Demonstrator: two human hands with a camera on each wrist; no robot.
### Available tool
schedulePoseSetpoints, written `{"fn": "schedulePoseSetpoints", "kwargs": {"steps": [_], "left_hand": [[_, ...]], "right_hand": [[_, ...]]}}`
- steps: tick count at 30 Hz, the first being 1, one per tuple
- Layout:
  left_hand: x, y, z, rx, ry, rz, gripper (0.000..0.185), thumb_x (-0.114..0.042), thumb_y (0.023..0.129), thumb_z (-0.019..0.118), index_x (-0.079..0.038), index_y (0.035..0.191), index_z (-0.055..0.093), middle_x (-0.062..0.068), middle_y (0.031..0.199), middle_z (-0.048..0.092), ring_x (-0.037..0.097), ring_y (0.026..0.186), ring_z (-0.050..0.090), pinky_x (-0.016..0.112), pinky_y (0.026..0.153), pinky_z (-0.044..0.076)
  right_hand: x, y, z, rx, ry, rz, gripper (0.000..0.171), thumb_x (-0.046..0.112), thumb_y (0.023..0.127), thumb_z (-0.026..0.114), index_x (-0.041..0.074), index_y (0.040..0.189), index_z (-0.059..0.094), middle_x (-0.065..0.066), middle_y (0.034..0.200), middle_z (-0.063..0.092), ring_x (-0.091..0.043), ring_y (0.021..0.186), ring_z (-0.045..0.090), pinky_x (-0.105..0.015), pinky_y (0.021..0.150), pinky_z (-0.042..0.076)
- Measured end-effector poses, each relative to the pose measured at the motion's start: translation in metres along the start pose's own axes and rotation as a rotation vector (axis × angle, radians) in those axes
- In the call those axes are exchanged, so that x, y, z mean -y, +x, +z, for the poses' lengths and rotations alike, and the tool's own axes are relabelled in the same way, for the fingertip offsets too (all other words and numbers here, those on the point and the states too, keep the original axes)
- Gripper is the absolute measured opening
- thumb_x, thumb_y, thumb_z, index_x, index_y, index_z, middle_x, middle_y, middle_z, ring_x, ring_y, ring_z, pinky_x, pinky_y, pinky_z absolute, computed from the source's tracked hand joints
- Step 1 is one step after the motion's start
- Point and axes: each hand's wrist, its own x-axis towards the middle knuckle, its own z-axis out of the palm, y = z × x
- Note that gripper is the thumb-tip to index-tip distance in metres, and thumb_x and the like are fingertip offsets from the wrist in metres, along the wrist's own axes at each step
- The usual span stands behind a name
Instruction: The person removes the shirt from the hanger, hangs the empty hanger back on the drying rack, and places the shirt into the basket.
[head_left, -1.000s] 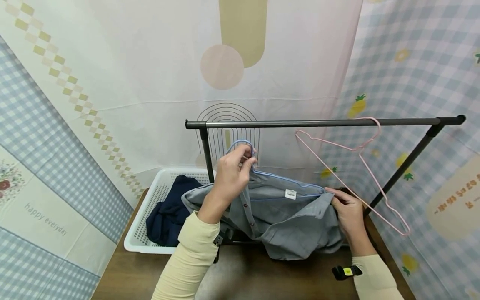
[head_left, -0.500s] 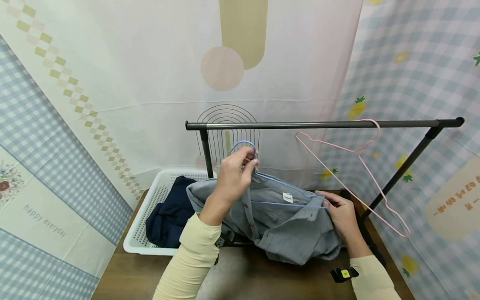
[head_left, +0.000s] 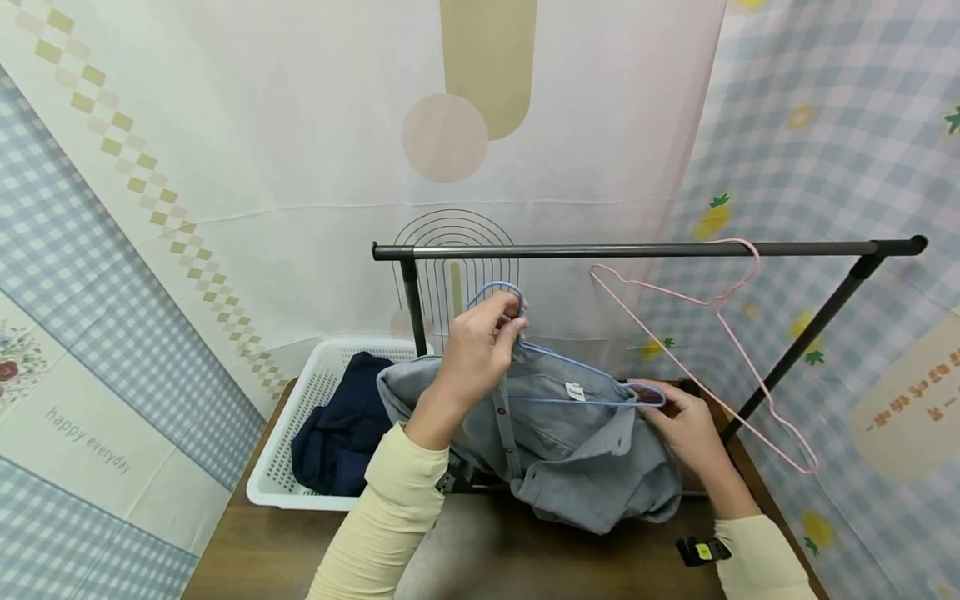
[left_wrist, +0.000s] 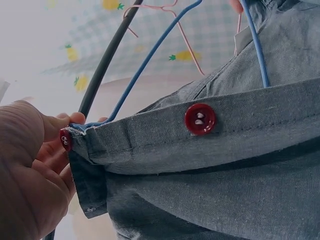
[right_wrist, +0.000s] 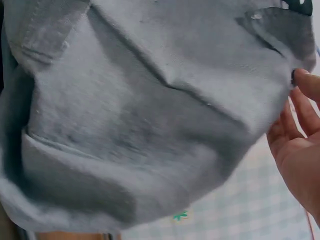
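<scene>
My left hand [head_left: 476, 354] pinches the neck of the thin blue wire hanger [head_left: 558, 375] at centre frame. My right hand [head_left: 678, 425] grips the grey button-up shirt [head_left: 570, 454] by the hanger's right tip; its long axis runs left-right between them.

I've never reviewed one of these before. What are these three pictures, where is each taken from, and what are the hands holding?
There is no machine here: a person works with two bare hands and wears three cameras. The wide picture comes from the head, the two close-ups from each wrist. The left hand grips the hook of a blue hanger together with the collar of a grey shirt, whose red buttons fill the left wrist view. The right hand holds the shirt at the hanger's other end. On the wooden table stands a white basket with a navy garment. Above runs a dark rail carrying a pink hanger.
</scene>
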Motion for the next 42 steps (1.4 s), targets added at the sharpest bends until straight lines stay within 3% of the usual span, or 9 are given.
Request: {"fn": "schedulePoseSetpoints", "kwargs": {"steps": [5,10,16,19,23,27,30,36,42], "left_hand": [[0.000,0.001,0.002,0.007,0.019,0.006,0.008,-0.001,0.099,0.066,-0.001,0.107,0.065,0.011,0.098,0.072,0.018,0.085,0.070,0.028,0.073,0.058],[0.000,0.002,0.003,0.009,0.033,0.017,0.007,-0.001,0.099,0.066,-0.002,0.105,0.064,0.011,0.097,0.071,0.018,0.083,0.068,0.029,0.071,0.057],[0.001,0.004,0.005,0.007,0.057,0.041,0.006,-0.003,0.099,0.066,-0.002,0.104,0.063,0.009,0.094,0.069,0.017,0.077,0.062,0.028,0.067,0.053],[0.001,0.005,0.006,0.006,0.063,0.052,0.008,-0.001,0.098,0.068,-0.001,0.104,0.063,0.009,0.094,0.069,0.016,0.074,0.058,0.029,0.064,0.050],[0.001,0.006,0.007,0.018,0.078,0.049,0.007,-0.002,0.099,0.067,-0.001,0.104,0.063,0.008,0.093,0.068,0.016,0.075,0.058,0.029,0.065,0.050],[0.000,0.006,0.008,0.034,0.086,0.045,0.006,-0.004,0.100,0.066,-0.003,0.105,0.063,0.008,0.093,0.068,0.016,0.076,0.060,0.029,0.066,0.051],[-0.001,0.007,0.008,0.037,0.084,0.043,0.006,-0.004,0.100,0.066,-0.003,0.105,0.063,0.008,0.094,0.068,0.017,0.078,0.062,0.029,0.067,0.052],[-0.002,0.008,0.011,0.037,0.092,0.048,0.007,-0.004,0.100,0.066,-0.003,0.106,0.063,0.009,0.096,0.069,0.018,0.083,0.066,0.030,0.070,0.055],[-0.004,0.007,0.012,0.046,0.086,0.039,0.008,-0.003,0.099,0.066,-0.002,0.106,0.063,0.009,0.096,0.069,0.018,0.085,0.067,0.031,0.071,0.056]], "right_hand": [[0.013,-0.002,-0.004,0.043,-0.042,-0.060,0.052,-0.012,0.092,0.069,-0.003,0.142,0.057,0.007,0.135,0.067,0.001,0.114,0.066,-0.012,0.085,0.055],[0.035,0.001,-0.007,-0.004,-0.287,-0.229,0.068,-0.014,0.079,0.081,0.005,0.141,0.062,-0.014,0.132,0.069,0.008,0.120,0.059,-0.005,0.093,0.047],[0.060,0.015,-0.008,0.031,-0.570,-0.417,0.076,-0.004,0.067,0.092,0.007,0.137,0.065,-0.013,0.130,0.068,-0.017,0.121,0.063,-0.006,0.110,0.033],[0.068,0.022,-0.007,0.087,-0.646,-0.479,0.077,0.000,0.066,0.093,0.007,0.137,0.065,-0.013,0.131,0.068,-0.031,0.120,0.063,-0.014,0.111,0.035],[0.072,0.033,-0.004,0.156,-0.672,-0.531,0.070,0.004,0.069,0.093,0.006,0.134,0.067,-0.011,0.128,0.069,-0.029,0.117,0.065,-0.027,0.101,0.046],[0.074,0.042,0.000,0.212,-0.674,-0.516,0.062,0.007,0.071,0.093,0.004,0.128,0.069,-0.011,0.120,0.072,-0.026,0.107,0.070,-0.038,0.086,0.057],[0.076,0.047,0.002,0.287,-0.673,-0.422,0.056,0.009,0.076,0.091,0.004,0.127,0.069,-0.009,0.113,0.074,-0.024,0.098,0.073,-0.042,0.079,0.061],[0.074,0.052,0.006,0.430,-0.645,-0.253,0.042,0.009,0.084,0.086,0.006,0.122,0.069,-0.004,0.102,0.076,-0.019,0.087,0.073,-0.034,0.072,0.060],[0.070,0.050,0.012,0.422,-0.674,-0.235,0.040,0.008,0.081,0.087,0.008,0.117,0.069,0.004,0.093,0.075,-0.013,0.078,0.072,-0.031,0.067,0.059]]}}
